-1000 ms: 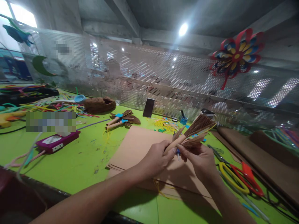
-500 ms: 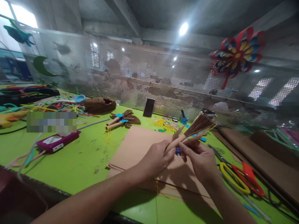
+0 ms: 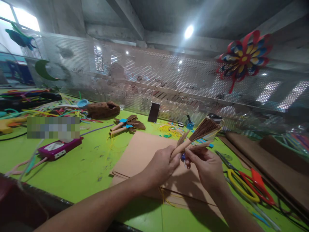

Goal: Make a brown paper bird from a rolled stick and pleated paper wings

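My left hand (image 3: pixel 164 164) is closed around the rolled tan handle of a paper craft piece (image 3: pixel 181 148), which tilts up to the right. A brown pleated paper fan (image 3: pixel 204 131) spreads from the handle's upper end, with narrower folded brown leaves at its sides. On the right side, my right hand (image 3: pixel 209 166) pinches the base of one brown paper leaf (image 3: pixel 198 147) against the handle; its rear fingers are partly hidden. Below the handle, between both hands, a small blue piece with a pale tip (image 3: pixel 183 157) shows. Stacked tan paper sheets (image 3: pixel 135 151) lie beneath.
Two similar paper pieces (image 3: pixel 127 124) lie back left. Scissors with yellow and red handles (image 3: pixel 243 187) rest at right beside brown sheets (image 3: pixel 265 158). A purple power strip (image 3: pixel 60 149), a phone (image 3: pixel 154 112) and yellow scraps (image 3: pixel 170 131) are on the green table (image 3: pixel 91 170).
Both hands keep their hold almost in place. The paper fan and the blue piece have shifted very slightly; the view has moved a little.
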A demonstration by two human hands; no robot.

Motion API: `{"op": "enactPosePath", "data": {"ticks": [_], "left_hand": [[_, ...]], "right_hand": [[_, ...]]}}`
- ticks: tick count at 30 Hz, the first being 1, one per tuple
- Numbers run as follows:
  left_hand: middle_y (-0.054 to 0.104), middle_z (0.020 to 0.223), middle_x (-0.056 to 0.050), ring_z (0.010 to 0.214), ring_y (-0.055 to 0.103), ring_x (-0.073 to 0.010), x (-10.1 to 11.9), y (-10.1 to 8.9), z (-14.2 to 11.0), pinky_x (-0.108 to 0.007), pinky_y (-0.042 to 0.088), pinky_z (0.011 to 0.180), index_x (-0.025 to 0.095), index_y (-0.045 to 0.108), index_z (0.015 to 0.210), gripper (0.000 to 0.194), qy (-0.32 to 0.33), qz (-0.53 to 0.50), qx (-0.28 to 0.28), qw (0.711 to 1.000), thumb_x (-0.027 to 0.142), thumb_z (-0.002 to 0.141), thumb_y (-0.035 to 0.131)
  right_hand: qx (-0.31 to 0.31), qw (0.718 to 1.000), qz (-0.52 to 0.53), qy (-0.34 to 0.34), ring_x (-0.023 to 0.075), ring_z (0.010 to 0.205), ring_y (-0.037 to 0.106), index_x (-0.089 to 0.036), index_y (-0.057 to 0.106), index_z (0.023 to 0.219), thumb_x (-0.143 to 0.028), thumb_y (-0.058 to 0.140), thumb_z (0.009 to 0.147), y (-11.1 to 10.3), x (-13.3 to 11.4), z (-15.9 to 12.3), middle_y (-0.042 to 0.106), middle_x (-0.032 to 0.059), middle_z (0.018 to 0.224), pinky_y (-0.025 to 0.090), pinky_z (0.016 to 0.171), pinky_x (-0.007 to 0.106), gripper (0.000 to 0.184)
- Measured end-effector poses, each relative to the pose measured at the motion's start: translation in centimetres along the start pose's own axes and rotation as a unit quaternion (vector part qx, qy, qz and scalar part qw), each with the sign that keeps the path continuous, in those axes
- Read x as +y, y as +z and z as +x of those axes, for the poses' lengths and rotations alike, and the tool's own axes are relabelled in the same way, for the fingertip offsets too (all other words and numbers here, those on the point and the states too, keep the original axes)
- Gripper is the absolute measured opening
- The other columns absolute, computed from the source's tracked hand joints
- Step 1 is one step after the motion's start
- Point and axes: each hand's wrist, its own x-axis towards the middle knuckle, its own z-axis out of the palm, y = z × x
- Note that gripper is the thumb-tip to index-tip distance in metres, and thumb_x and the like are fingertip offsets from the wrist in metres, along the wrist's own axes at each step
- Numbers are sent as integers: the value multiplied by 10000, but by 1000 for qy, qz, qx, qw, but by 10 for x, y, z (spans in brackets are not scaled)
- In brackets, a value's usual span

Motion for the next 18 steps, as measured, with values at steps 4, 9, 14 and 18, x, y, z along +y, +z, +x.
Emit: {"op": "enactPosePath", "data": {"ticks": [4,9,14,18], "left_hand": [[569,713,-14,613,466,-112,-3,0,1,-235,348,565,147,548,844,201,-9,21,22,999,284,864,402],[526,663,7,590,443,-110,-7,0,3,-229,327,549,163,510,790,193,-13,50,45,998,304,865,402],[507,642,17,577,435,-111,-10,0,4,-223,315,542,173,498,765,205,-17,67,61,996,319,868,397],[508,639,16,577,432,-114,-10,0,4,-224,313,551,175,495,753,225,-12,72,71,995,328,875,384]], "right_hand": [[-2,997,-68,-44,129,514,549,-151,641,793,-216,673,747,3,-1,-3,606,12,611,464,486,268,86],[-32,968,-180,-170,154,632,559,-172,645,838,-146,595,789,5,-3,-8,591,35,718,473,562,289,74],[-53,913,-293,-280,177,732,575,-196,647,941,-76,545,795,9,1,-13,624,49,773,476,662,312,215],[-42,920,-272,-280,196,799,591,-210,625,985,-87,528,808,15,11,-18,639,66,845,494,702,329,236]]}}
